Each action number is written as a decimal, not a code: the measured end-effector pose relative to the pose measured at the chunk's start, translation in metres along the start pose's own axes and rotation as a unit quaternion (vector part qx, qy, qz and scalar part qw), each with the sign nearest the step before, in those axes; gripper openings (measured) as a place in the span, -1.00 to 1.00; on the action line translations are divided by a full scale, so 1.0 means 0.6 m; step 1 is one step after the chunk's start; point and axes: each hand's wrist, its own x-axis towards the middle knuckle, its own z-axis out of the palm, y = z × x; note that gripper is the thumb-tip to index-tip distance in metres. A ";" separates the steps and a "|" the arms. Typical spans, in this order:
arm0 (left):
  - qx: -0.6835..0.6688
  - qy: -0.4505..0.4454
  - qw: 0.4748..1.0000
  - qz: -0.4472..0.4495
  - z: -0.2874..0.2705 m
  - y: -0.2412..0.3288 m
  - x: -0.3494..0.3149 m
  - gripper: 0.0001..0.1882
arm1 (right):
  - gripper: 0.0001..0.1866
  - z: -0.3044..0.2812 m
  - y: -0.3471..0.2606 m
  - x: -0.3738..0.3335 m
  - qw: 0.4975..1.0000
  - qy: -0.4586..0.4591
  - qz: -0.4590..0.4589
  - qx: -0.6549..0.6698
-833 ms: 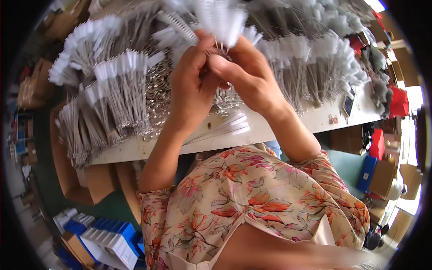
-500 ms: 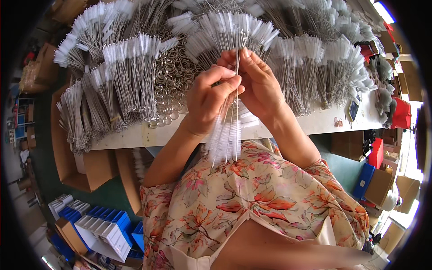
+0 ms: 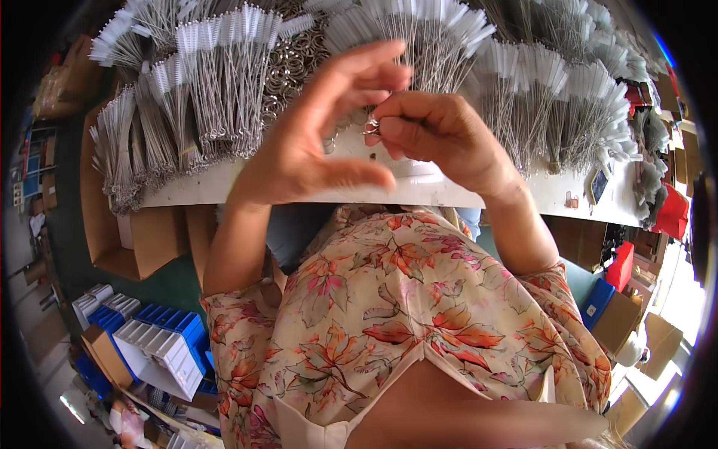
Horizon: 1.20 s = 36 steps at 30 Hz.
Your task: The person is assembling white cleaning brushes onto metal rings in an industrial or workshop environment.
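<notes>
Noting both bare hands at upper centre of the frame, raised above the near edge of a white surface [image 3: 206, 185]. We see the right hand [image 3: 452, 135] pinching a small shiny metal ring [image 3: 372, 127] between thumb and forefinger, the other fingers curled under. The ring sits just above the middle of the frame, left of the right fingertips; whether anything is joined to it, we cannot tell. We find the left hand [image 3: 295, 146] with its fingers spread and the thumb well apart from them, nothing visible in its grasp, the ring showing in the gap. Behind the hands, we record a fan of wire brushes [image 3: 441, 52], white bristle heads up. More brush bundles [image 3: 224, 82] stand at upper left, and others [image 3: 523, 112] at upper right. We mark a heap of loose rings [image 3: 288, 67] between the left bundles and the central fan. At lower left, we log stacked blue-and-white bins [image 3: 161, 352]; above them, an open cardboard box [image 3: 102, 232] beside the surface.
</notes>
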 end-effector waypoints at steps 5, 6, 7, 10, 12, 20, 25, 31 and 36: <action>0.166 0.057 0.984 -0.018 0.001 0.012 -0.019 -0.78 | -0.81 -0.008 -0.006 -0.012 0.984 -0.078 0.085 0.138; 0.185 0.050 0.981 0.015 0.008 0.011 -0.023 -0.79 | -0.81 -0.008 -0.005 -0.016 0.982 -0.084 0.088 0.142; 0.203 0.044 0.977 0.049 0.015 0.008 -0.028 -0.80 | -0.81 -0.012 -0.002 -0.024 0.982 -0.091 0.125 0.112; 0.281 0.048 0.958 -0.025 0.038 -0.003 -0.060 -0.75 | -0.83 -0.037 0.052 -0.080 0.985 -0.025 0.163 -0.057; 0.231 0.192 0.940 -0.161 0.011 -0.015 -0.112 -0.76 | -0.85 -0.068 0.090 -0.142 0.910 0.030 0.097 -0.403; 0.496 0.154 0.822 -0.232 0.023 -0.052 -0.211 -0.89 | -0.90 -0.017 0.117 -0.137 0.959 0.094 0.090 -0.253; 0.033 0.279 0.932 -0.228 0.027 0.002 -0.145 -0.95 | -0.89 0.071 0.064 -0.025 0.983 0.006 -0.072 -0.167; 0.148 0.168 0.969 -0.103 -0.015 0.046 -0.099 -0.86 | -0.88 0.065 0.035 0.009 0.995 -0.022 -0.063 -0.077; 0.183 0.088 0.977 -0.065 -0.030 0.073 -0.067 -0.78 | -0.85 0.047 0.018 0.013 0.986 -0.070 0.057 0.137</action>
